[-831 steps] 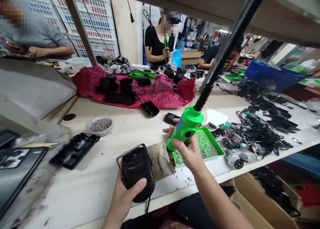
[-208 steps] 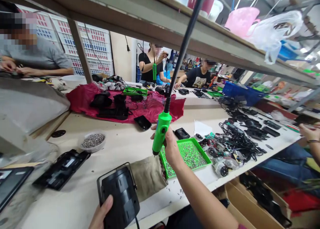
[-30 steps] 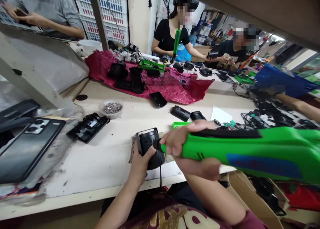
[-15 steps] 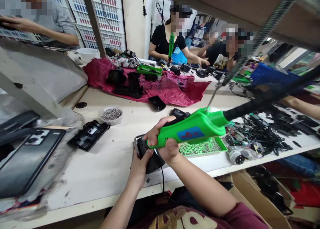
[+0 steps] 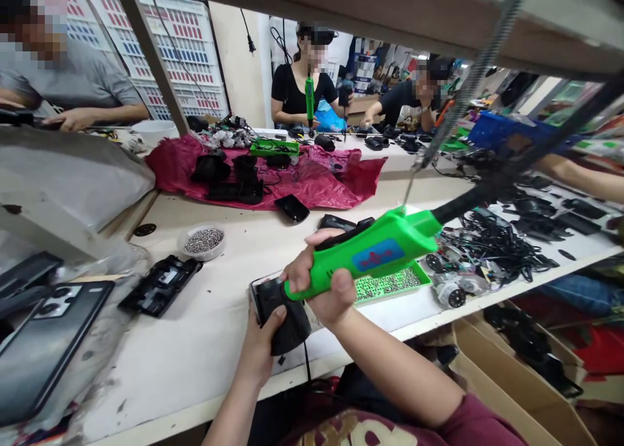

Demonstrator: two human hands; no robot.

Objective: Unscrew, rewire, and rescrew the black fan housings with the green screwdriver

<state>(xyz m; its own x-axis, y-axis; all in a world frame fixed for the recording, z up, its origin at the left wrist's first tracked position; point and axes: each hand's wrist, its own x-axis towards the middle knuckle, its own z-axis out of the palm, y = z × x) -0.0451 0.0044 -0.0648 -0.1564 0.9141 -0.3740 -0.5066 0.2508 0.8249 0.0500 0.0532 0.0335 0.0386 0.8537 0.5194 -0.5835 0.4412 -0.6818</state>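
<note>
My right hand (image 5: 331, 288) is wrapped around a green electric screwdriver (image 5: 375, 254), tilted with its nose down to the left. A spring and a black cable run up from its back end. The screwdriver's nose meets a black plastic housing (image 5: 287, 322), and its tip is hidden there. My left hand (image 5: 260, 342) grips this housing from the left, thumb on top, near the bench's front edge. A thin cord hangs from the housing. Just behind my right hand lies a green tray (image 5: 394, 283) full of small screws.
A round tub of screws (image 5: 203, 241), an open black casing (image 5: 160, 285) and a phone (image 5: 49, 342) lie to the left. Tangled wires (image 5: 502, 244) spread at right. Black parts rest on a pink plastic sheet (image 5: 316, 186). Several co-workers sit beyond.
The camera view has shifted a little. My hands still hold the screwdriver and the housing together, the housing turned slightly. Across the bench, a co-worker's hand has lifted with a dark object.
</note>
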